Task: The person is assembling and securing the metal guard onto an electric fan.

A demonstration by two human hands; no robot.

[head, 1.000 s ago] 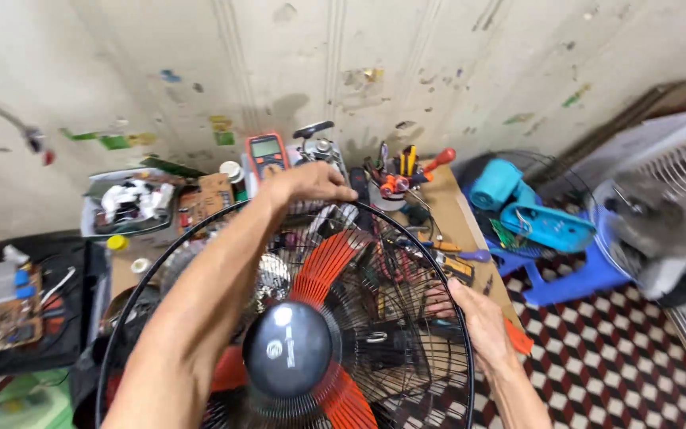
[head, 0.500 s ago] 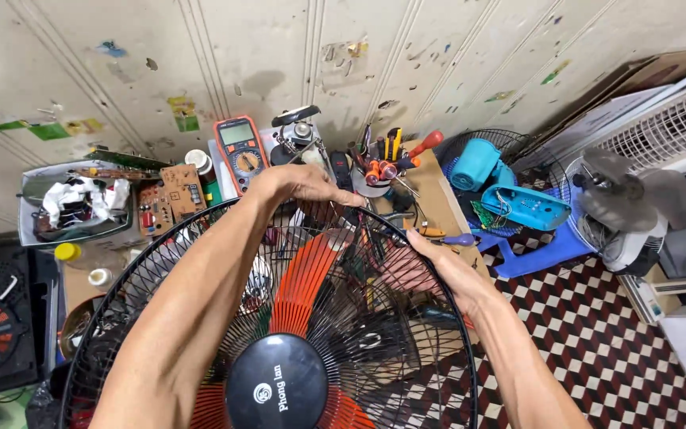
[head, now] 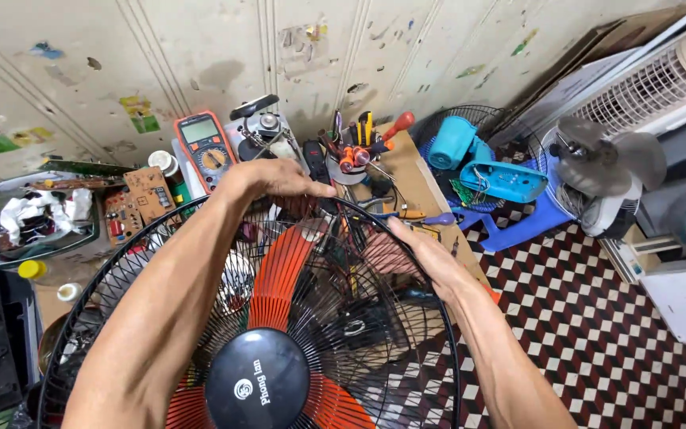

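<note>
Black wire fan guard (head: 375, 318), round, with a black centre cap, lying over the orange blades (head: 275, 278) of a fan held close under the camera, in front of a cluttered wooden table (head: 414, 179). Left hand (head: 267, 179): curled over the guard's top rim, grip closed on the wire. Right hand (head: 422, 254): on the guard's right rim, fingers wrapped on the wire, thumb along it. Status, judged: guard sits on the fan face and looks about centred; whether it is clipped fast cannot be told, so seating or fastening round the rim may be left. Beyond the guard's top rim: an orange multimeter (head: 204, 147), a cup of screwdrivers (head: 359, 151), circuit boards (head: 140, 199). Right of the guard: a blue fan housing (head: 502, 181), then checkered floor (head: 613, 334), the one open side. Left of the guard: a tray of scraps (head: 37, 218), close.
</note>
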